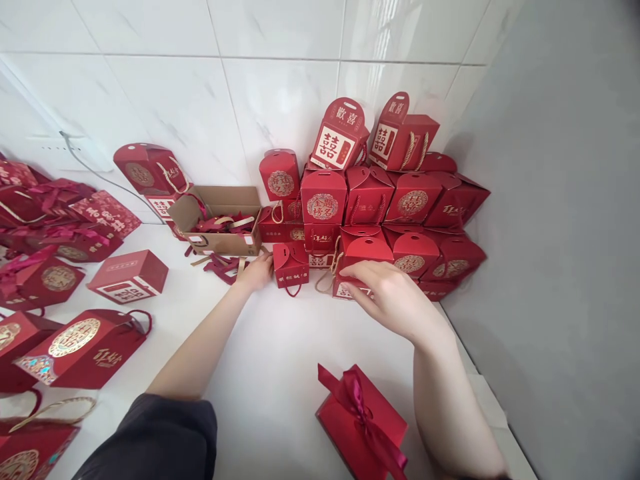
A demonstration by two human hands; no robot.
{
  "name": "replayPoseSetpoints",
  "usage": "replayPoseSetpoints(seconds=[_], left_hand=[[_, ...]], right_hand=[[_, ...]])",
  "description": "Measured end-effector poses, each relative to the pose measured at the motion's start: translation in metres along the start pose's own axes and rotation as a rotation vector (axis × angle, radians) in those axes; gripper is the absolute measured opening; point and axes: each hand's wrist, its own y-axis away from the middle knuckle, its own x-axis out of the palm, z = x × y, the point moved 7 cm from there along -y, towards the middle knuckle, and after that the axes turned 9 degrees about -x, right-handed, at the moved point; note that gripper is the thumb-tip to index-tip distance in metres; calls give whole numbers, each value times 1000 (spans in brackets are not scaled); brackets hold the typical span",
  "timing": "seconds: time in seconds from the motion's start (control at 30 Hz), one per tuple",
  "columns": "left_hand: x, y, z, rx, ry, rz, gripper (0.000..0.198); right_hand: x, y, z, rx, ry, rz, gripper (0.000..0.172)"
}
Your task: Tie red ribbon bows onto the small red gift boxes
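My left hand (pixel 257 273) rests against the left side of a small red gift box (pixel 291 265) with a dark red cord handle. Its fingers look stretched out along the box, partly hidden, not wrapped round it. Over the front of the stacked red boxes hovers my right hand (pixel 387 287), fingers apart and nothing held. Just behind its fingertips stands a red box with a rounded flap (pixel 369 248). Closer to me lies a red box tied with a satin ribbon bow (pixel 363 410).
An open cardboard carton (pixel 225 243) holds ribbon and cord pieces; loose ribbons (pixel 223 268) lie before it. More red gift boxes (pixel 83 347) crowd the left side. A tiled wall (pixel 280 100) stands behind, and a grey panel (pixel 545 220) bounds the right.
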Motion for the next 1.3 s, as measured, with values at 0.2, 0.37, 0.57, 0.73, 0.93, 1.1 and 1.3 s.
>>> replayPoseSetpoints(seconds=[0.2, 0.37, 0.57, 0.73, 0.93, 1.1, 1.3], left_hand=[[-17, 54, 27, -166, -202, -76, 45], [-43, 70, 38, -303, -287, -140, 44], [-54, 92, -43, -209, -151, -253, 64], [-37, 87, -95, -33, -91, -266, 69], [-33, 25, -44, 1, 82, -226, 49], [-30, -14, -25, -17, 179, -171, 52], [-37, 0, -51, 81, 248, -135, 76]], right_hand=[[-1, 1, -4, 26, 42, 24, 17], [-1, 4, -2, 29, 54, 31, 16], [2, 4, -3, 38, 72, 41, 13], [7, 4, -2, 33, 54, 74, 15], [6, 4, -2, 22, 18, 56, 15], [6, 4, -6, 64, 36, 70, 14], [8, 4, -3, 36, 46, 78, 14]])
